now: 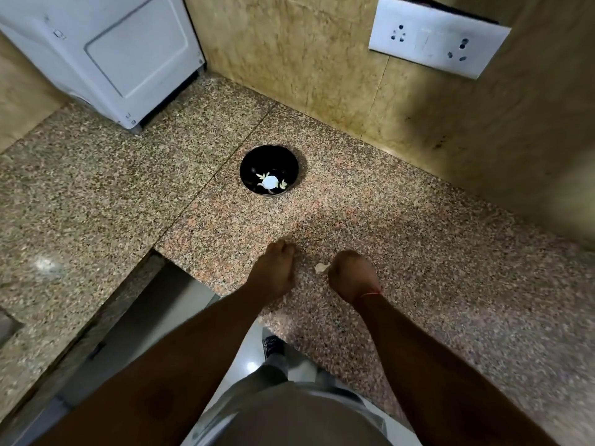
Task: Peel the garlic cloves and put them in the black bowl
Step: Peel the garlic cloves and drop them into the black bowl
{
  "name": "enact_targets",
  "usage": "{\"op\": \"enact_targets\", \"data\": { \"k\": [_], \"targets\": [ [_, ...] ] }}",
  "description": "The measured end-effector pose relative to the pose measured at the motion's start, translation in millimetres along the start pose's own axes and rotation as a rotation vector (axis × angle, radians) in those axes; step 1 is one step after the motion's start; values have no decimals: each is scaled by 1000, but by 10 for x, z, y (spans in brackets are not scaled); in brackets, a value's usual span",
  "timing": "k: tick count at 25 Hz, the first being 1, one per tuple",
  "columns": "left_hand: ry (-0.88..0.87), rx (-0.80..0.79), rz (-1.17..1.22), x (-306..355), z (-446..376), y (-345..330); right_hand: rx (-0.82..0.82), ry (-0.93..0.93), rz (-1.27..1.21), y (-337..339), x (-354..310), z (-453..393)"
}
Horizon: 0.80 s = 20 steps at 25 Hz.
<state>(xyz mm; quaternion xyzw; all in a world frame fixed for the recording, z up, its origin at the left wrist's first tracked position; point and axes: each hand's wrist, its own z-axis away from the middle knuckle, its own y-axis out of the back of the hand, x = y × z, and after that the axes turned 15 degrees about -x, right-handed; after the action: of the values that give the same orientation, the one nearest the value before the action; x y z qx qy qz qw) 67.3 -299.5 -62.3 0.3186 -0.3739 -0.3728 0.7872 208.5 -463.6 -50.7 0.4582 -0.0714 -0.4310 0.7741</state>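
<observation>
The right hand is curled into a fist near the counter's front edge, pinching a pale garlic clove that pokes out at its left side. Just left of it, the left hand rests on the granite counter with fingers bent down; whether it holds anything I cannot tell. Farther back, well apart from both hands, the black bowl holds a few peeled cloves.

Speckled granite bench with L-shaped corner, beige marble-look wall tiles, white socket plate on right wall, white appliance at back left, glossy pale floor below, dim overhead light
</observation>
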Motion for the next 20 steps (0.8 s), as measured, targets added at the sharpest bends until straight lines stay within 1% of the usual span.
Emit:
{"op": "enact_targets", "data": {
  "k": [4, 6, 8, 9, 11, 13, 16, 20],
  "targets": [
    [96, -3, -7, -289, -185, 266, 113, 150, -91, 348, -338, -345],
    [141, -9, -46, -429, -268, 370, 153, 219, -80, 530, -611, -601],
    [183, -22, -37, -553, -308, 420, 187, 265, -64, 731, -931, -857],
    [199, -36, -36, -598, -319, 422, 205, 268, -59, 838, -1086, -970],
    [220, -49, -57, -651, -330, 397, 217, 216, -41, 1025, -1335, -1205],
    [225, -30, -85, -673, -349, 373, 185, 163, -12, 1136, -1486, -1393],
    [235, -42, -74, -685, -394, 377, 160, 159, 15, 1163, -1562, -1536],
    [256, -39, -46, -706, -409, 360, 268, 166, -34, 1019, -1422, -1494]
  ]
}}
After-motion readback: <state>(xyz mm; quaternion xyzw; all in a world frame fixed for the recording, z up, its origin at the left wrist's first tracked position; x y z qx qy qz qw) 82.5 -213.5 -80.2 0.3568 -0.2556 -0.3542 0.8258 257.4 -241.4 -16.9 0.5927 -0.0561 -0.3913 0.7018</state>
